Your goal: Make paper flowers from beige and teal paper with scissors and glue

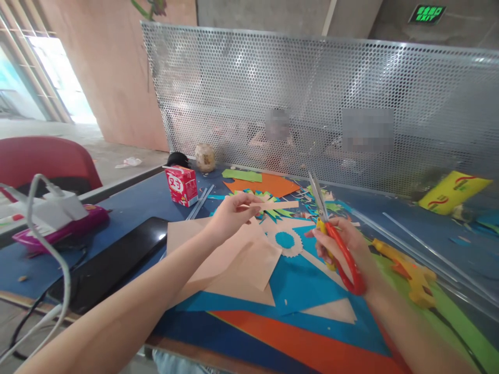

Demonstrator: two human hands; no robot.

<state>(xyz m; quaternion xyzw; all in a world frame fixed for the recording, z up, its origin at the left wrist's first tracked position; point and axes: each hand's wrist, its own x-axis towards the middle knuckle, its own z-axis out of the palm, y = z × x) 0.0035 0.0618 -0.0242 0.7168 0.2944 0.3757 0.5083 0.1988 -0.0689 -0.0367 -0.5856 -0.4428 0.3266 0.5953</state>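
Note:
My left hand (230,215) pinches a narrow strip of peach paper (278,204) and holds it level above the table. To its right, my right hand (343,246) grips red and yellow scissors (335,241) with the blades pointing up and away, a short gap from the strip's end. Below the hands lie peach paper sheets (234,257), blue paper (300,280) with a cut-out toothed circle (286,241), and an orange sheet (312,345).
A red and white carton (182,184) stands at the left. A black tablet (113,259), a white charger with cable (54,210) and a pink case lie further left. A yellow glue gun (409,270) and glue sticks lie right. A perforated metal screen (312,104) bounds the back.

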